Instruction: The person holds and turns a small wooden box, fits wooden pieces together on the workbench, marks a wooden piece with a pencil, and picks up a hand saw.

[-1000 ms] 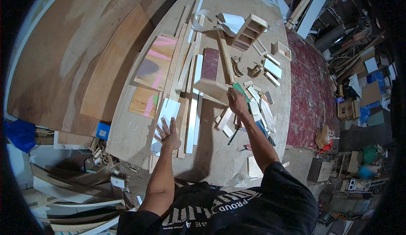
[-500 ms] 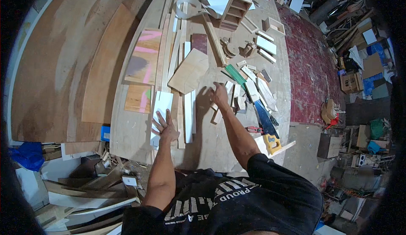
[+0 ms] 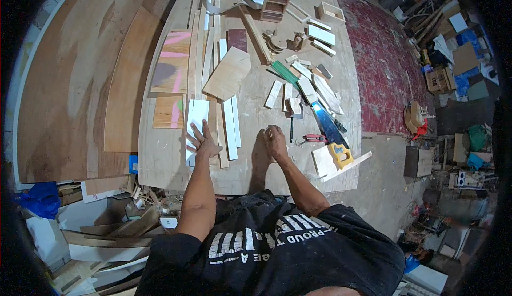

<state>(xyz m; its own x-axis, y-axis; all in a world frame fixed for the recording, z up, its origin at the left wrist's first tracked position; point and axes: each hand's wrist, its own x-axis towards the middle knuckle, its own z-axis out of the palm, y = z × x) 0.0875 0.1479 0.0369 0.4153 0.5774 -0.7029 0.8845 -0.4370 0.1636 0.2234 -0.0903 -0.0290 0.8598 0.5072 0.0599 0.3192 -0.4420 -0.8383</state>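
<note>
My left hand [image 3: 204, 142] lies with its fingers spread on a white board [image 3: 198, 110] at the left of the workbench, pressing near its close end. My right hand [image 3: 275, 142] is over the middle of the bench, its fingers curled together. Whatever may be between those fingers is too small to make out. Just right of it lie a thin black stick [image 3: 291, 130] and red-handled pliers [image 3: 313, 138]. Beyond are small offcuts [image 3: 273, 94]. A handsaw with a yellow handle [image 3: 340, 156] and blue blade rests at the right.
A pale plywood piece [image 3: 229, 74] lies across long strips [image 3: 229, 128]. Farther off stand a small wooden shelf [image 3: 277, 0] and an open box [image 3: 330, 13]. A green tool [image 3: 286, 73] lies mid-bench. Large plywood sheets [image 3: 64, 82] lean at the left; scrap wood [image 3: 106, 237] is piled below.
My right hand has drawn back toward me from beside the offcuts, and its fingers have curled in. The left hand stays on the white board. The whole view has shifted slightly.
</note>
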